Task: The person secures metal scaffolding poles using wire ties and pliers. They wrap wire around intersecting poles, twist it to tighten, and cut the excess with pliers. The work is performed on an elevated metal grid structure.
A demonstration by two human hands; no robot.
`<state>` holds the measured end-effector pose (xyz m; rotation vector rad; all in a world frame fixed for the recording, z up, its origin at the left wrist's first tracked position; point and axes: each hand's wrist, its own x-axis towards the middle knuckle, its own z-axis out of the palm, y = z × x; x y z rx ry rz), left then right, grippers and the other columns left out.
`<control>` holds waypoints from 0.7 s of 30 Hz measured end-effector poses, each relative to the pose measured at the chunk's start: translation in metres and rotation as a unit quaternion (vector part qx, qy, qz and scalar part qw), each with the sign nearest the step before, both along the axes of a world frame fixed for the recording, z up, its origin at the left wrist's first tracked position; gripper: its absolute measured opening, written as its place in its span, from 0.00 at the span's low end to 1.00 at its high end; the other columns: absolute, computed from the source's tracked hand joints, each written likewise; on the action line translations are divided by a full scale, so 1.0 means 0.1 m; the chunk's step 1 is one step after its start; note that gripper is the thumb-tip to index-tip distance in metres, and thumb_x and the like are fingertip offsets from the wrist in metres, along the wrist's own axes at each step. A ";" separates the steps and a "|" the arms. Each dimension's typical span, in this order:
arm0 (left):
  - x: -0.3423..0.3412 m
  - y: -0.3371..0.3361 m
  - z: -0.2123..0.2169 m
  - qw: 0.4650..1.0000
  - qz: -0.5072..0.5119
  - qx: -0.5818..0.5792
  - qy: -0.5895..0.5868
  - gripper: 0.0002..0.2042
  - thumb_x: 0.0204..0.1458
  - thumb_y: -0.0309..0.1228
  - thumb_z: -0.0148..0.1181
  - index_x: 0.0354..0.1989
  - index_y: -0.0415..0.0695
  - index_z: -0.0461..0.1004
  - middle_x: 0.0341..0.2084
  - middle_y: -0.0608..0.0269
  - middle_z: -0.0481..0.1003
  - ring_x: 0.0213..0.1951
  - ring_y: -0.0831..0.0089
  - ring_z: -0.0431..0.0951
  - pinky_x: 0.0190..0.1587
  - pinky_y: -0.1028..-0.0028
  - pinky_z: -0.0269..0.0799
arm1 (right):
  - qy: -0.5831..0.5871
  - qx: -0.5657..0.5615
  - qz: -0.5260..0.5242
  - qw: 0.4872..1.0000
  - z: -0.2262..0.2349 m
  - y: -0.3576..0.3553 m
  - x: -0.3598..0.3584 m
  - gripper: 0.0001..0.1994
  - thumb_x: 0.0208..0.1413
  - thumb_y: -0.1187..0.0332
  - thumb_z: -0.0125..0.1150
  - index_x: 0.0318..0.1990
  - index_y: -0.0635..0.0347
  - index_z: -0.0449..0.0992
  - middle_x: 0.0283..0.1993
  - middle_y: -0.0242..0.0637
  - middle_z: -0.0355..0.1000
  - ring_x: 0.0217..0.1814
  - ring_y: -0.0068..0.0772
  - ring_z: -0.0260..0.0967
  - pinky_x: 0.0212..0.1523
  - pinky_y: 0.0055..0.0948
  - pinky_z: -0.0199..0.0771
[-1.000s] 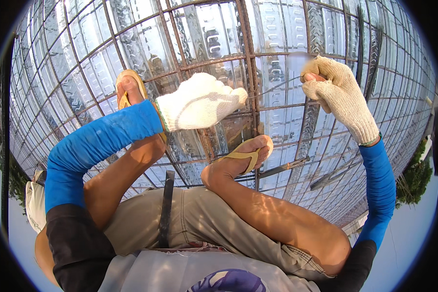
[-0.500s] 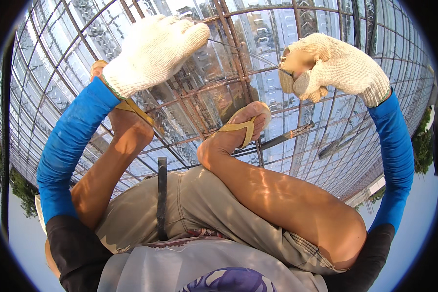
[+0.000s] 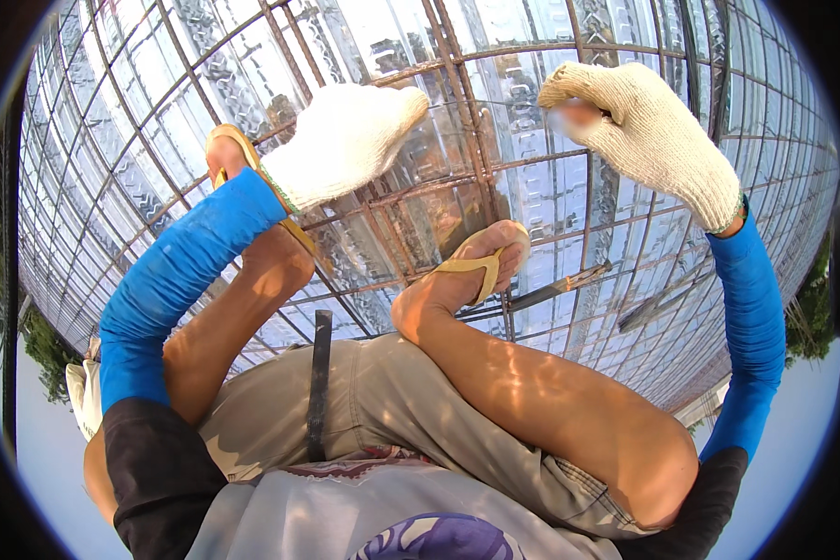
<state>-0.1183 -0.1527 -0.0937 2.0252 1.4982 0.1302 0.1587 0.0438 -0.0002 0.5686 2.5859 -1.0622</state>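
Note:
Both my hands wear cream knitted gloves and are raised over a grid of rusty steel bars (image 3: 523,161). My left hand (image 3: 345,145) is closed with the palm down, and a thin tie wire (image 3: 462,100) comes from its fingertips. Faintly, the wire stretches across a pair of bars toward my right hand (image 3: 649,135). The fingers of that hand curl round against the thumb, and the wire's end there is hard to make out. A bare fingertip patch shows blurred at its glove opening.
Under the bars lie shiny ribbed metal deck sheets (image 3: 523,89). My feet in yellow sandals (image 3: 485,266) stand on the grid. A dark bar with a broken-looking end (image 3: 560,287) lies right of my right foot. A black strap (image 3: 319,387) hangs at my waist.
My left hand has moved right and down in the picture. My right hand has turned, its fingers pointing up and left more. The view has shifted slightly.

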 end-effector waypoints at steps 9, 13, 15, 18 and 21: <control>0.85 -0.08 -0.12 0.903 0.362 -0.075 -0.219 0.09 0.71 0.36 0.59 0.47 0.45 0.80 0.31 0.50 0.82 0.34 0.50 0.86 0.38 0.55 0.79 | -0.002 0.022 0.007 1.000 -0.13 0.93 -0.33 0.12 0.64 0.67 0.65 0.53 0.57 0.83 0.41 0.43 0.83 0.43 0.46 0.83 0.47 0.44 0.82; 1.14 -0.16 -0.11 0.851 0.481 -0.010 -0.211 0.08 0.70 0.32 0.60 0.48 0.42 0.80 0.33 0.49 0.83 0.35 0.52 0.85 0.40 0.60 0.79 | -0.039 -0.006 0.003 0.999 -0.10 1.18 -0.47 0.11 0.64 0.67 0.65 0.52 0.57 0.83 0.40 0.42 0.82 0.43 0.45 0.82 0.47 0.44 0.81; 1.21 -0.15 -0.11 0.806 0.544 -0.012 -0.232 0.08 0.69 0.32 0.61 0.48 0.42 0.80 0.33 0.49 0.83 0.35 0.53 0.86 0.40 0.59 0.79 | -0.050 -0.020 0.008 0.999 -0.13 1.26 -0.54 0.11 0.64 0.66 0.65 0.51 0.57 0.83 0.39 0.42 0.82 0.42 0.44 0.81 0.46 0.43 0.81; 1.28 -0.10 -0.20 0.723 0.629 -0.010 -0.286 0.09 0.69 0.34 0.60 0.48 0.41 0.80 0.34 0.49 0.84 0.36 0.53 0.86 0.40 0.57 0.80 | -0.062 -0.040 0.014 0.997 -0.21 1.26 -0.63 0.11 0.64 0.66 0.65 0.50 0.57 0.82 0.39 0.41 0.81 0.42 0.43 0.80 0.46 0.42 0.80; 1.31 -0.05 -0.30 0.606 0.696 -0.076 -0.379 0.11 0.70 0.33 0.59 0.51 0.39 0.80 0.37 0.52 0.84 0.37 0.61 0.86 0.41 0.62 0.80 | -0.072 -0.065 0.030 0.995 -0.33 1.22 -0.77 0.10 0.64 0.66 0.65 0.49 0.58 0.82 0.38 0.40 0.81 0.41 0.42 0.80 0.45 0.42 0.80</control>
